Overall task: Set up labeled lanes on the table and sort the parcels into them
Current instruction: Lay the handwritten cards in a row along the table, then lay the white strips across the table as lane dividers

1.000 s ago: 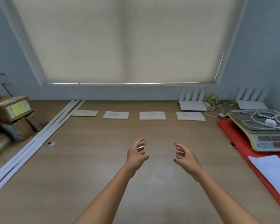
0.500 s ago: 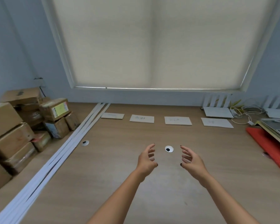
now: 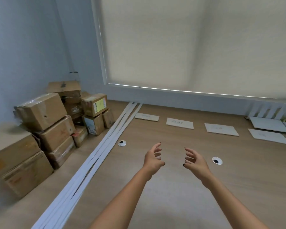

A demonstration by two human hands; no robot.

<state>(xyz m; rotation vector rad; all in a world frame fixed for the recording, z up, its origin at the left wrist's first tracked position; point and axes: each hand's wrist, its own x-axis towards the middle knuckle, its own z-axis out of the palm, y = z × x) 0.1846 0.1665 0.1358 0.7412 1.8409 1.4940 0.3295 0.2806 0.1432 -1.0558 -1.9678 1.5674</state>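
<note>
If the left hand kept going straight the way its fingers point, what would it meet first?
Probably the second label card at the far edge; the left hand hovers with bare table ahead, though depth is uncertain.

matt wood table (image 3: 188, 187), cardboard parcels (image 3: 41, 111)

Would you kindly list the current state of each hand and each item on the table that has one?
left hand: open, fingers loosely curled, holding nothing
right hand: open, fingers loosely curled, holding nothing
label cards: four, flat in a row near the window, writing unreadable
white strips: bundled together, not yet spread as dividers
parcels: stacked at the left, unsorted
roller blind: pulled down
</note>
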